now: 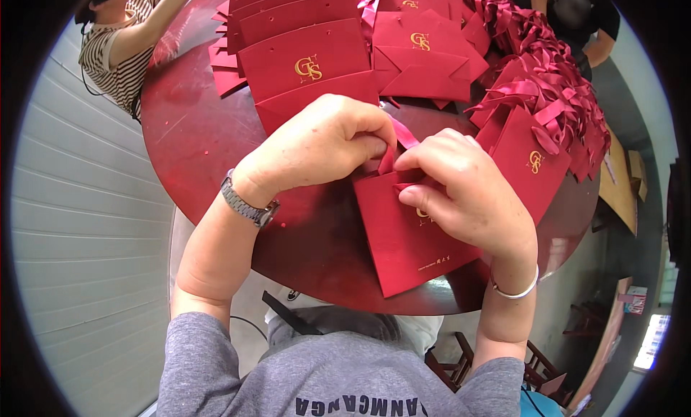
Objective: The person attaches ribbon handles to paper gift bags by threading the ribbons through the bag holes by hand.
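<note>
Red paper bag (407, 237) flat on desk (194, 143) at my 12 o'clock; my left hand (317, 147) and right hand (468, 194) both pinch its pink ribbon (403, 135) at the top edge. Stacked red bags (302, 57) at 11, ribboned bags (547, 93) at 2

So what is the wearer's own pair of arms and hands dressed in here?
Both forearms are bare below short grey sleeves of a T-shirt. The left hand has a silver metal-link wristwatch at its wrist. The right hand has a thin, plain silver bangle at its wrist. No gloves or rings are visible.
</note>
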The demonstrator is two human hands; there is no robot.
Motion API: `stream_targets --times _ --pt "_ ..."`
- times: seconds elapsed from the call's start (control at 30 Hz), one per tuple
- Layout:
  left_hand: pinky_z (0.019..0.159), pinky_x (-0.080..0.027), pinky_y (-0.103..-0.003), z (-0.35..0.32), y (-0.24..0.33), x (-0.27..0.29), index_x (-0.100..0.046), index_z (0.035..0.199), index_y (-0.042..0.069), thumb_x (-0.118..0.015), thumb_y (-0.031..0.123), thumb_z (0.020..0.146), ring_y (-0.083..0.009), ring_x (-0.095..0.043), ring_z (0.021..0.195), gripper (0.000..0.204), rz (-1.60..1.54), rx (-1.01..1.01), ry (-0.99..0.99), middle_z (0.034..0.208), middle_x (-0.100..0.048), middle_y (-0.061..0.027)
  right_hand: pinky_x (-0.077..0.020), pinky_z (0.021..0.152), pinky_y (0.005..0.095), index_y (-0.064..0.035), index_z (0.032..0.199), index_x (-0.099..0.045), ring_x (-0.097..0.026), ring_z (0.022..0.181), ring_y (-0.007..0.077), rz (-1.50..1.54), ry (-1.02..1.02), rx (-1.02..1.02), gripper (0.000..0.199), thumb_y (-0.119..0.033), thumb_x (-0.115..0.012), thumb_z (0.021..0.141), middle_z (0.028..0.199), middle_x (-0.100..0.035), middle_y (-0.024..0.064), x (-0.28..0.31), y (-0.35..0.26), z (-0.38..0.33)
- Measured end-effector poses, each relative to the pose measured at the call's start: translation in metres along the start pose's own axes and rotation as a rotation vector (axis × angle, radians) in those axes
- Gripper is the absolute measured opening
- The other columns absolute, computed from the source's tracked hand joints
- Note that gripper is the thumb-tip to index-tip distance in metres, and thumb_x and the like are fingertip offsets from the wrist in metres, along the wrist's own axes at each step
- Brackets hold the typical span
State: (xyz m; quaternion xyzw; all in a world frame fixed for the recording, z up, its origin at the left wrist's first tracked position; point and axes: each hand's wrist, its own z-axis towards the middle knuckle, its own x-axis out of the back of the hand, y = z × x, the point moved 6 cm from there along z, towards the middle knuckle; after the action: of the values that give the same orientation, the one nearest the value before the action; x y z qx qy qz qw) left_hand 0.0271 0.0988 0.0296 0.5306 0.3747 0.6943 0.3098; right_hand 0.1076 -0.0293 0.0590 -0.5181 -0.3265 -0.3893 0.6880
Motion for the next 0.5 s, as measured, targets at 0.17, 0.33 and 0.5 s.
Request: stream_targets --times 0.17,0.33,0.5 --pt "0.063 -0.054 -0.028 0.000 0.006 0.002 -0.066 0.088 0.000 -0.063 -0.004 0.083 -0.0178 -0.068 0.070 0.007 0.216 -0.179 0.199 0.077 -0.067 -0.0093 -0.0479 0.074 0.0405 -0.0001 0.092 -0.061 -0.059 0.082 0.0330 0.276 -0.016 -0.125 0.024 -0.009 -0.074 0.074 0.084 -0.063 0.0145 0.006 0.002 -0.004" --pt "0.063 -0.055 -0.029 -0.001 0.006 0.001 -0.067 0.088 0.001 -0.063 -0.004 0.082 -0.0184 -0.068 0.069 0.008 0.294 -0.213 0.264 0.078 -0.068 -0.0086 -0.0482 0.075 0.0403 -0.0001 0.089 -0.061 -0.060 0.080 0.0334 0.308 -0.044 -0.099 0.022 -0.007 -0.074 0.072 0.082 -0.065 0.0153 -0.001 -0.005 0.000" --pt "0.074 -0.054 -0.027 -0.002 -0.006 -0.002 -0.068 0.099 0.000 -0.058 -0.008 0.081 -0.0148 -0.067 0.082 0.022 0.184 -0.057 0.180 0.088 -0.070 -0.0099 -0.0471 0.082 0.0389 0.0004 0.095 -0.063 -0.060 0.087 0.0304 0.240 -0.081 0.009 0.029 -0.010 -0.075 0.070 0.089 -0.064 0.0142 0.005 -0.007 -0.001"
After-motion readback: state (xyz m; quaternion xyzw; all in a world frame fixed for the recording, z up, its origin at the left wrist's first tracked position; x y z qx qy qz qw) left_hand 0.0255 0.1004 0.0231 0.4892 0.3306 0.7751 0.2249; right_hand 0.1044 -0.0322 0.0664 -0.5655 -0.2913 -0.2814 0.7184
